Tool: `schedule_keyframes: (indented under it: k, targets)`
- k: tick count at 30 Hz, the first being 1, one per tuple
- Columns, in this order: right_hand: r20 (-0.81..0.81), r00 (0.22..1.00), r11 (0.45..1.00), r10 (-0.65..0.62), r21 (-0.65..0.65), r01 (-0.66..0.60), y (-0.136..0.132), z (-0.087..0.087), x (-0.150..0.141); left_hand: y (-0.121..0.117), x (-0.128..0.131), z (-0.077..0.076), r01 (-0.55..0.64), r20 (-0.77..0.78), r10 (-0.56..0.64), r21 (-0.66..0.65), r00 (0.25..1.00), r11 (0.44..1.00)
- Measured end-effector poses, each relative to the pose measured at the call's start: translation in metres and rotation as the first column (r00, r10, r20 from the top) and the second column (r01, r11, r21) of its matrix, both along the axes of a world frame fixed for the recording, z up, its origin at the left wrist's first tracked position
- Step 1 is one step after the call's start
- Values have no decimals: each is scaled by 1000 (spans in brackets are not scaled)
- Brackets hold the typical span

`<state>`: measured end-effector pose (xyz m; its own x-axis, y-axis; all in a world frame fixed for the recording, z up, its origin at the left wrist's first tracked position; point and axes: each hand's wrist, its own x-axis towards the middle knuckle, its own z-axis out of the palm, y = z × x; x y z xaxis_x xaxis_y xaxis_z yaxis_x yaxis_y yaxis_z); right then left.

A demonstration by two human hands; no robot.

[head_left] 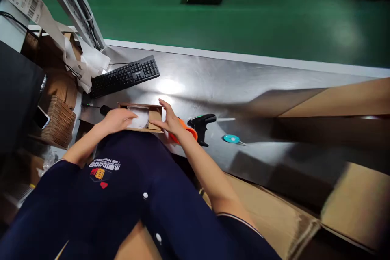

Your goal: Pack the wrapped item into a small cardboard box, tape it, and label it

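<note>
A small open cardboard box sits on the steel table at its near edge, with a white wrapped item inside. My left hand lies over the box's left side, fingers curled onto the white item. At the box's right end my right hand rests with its fingers stretched out flat against the flap. An orange tape dispenser is partly hidden just behind my right wrist.
A black keyboard lies at the back left. A black barcode scanner and a teal round tool lie right of the box. Stacked flat cartons and a phone are at the left. Large cardboard boxes fill the right.
</note>
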<state>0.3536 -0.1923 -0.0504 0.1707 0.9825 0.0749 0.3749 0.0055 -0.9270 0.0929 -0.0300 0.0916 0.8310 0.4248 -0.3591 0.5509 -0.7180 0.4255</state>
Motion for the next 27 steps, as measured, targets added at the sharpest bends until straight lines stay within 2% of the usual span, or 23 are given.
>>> schedule_keyframes:
  k: [2, 4, 5, 7, 9, 12, 16, 19, 21, 23, 25, 27]
  targets:
    - [-97, 994, 998, -46, -47, 42, 0, -8, -4, 13, -23, -6, -250, 174, 249, -17, 953, 968]
    - [-189, 981, 995, -53, -92, 36, 1, -15, -6, 24, -33, -23, -416, 268, 463, -214, 845, 884]
    - [-222, 974, 994, -35, -107, 11, 2, -17, -5, 27, -32, -34, -432, 254, 515, -320, 819, 843]
    - [-241, 970, 993, 12, -113, -40, 3, -18, -4, 28, -19, -58, -403, 183, 516, -430, 837, 808]
    - [-184, 982, 995, 29, -85, -45, 3, -15, 0, 26, -1, -77, -406, 167, 510, -422, 844, 810]
    - [-47, 999, 1000, 8, -13, -9, 2, -7, 4, 22, 13, -87, -429, 217, 524, -366, 823, 826]
    - [59, 995, 995, -83, 54, 80, -4, -5, 0, 24, 1, -86, -365, 343, 424, -224, 838, 904]
    - [79, 992, 995, -102, 30, 100, -7, -5, -5, 32, -15, -84, -262, 373, 289, -123, 882, 957]
    - [78, 996, 999, -33, -18, 34, -9, 0, -5, 40, -23, -79, -118, 330, 148, -110, 932, 987]
    - [103, 992, 996, 71, -68, -64, -12, 11, 0, 46, -31, -68, 68, 239, -44, -93, 970, 993]
    - [176, 963, 977, 204, -99, -189, -16, 25, 8, 50, -37, -52, 216, 121, -209, -48, 970, 975]
    - [279, 901, 943, 333, -114, -313, -19, 38, 18, 51, -42, -36, 306, 20, -306, 3, 952, 952]
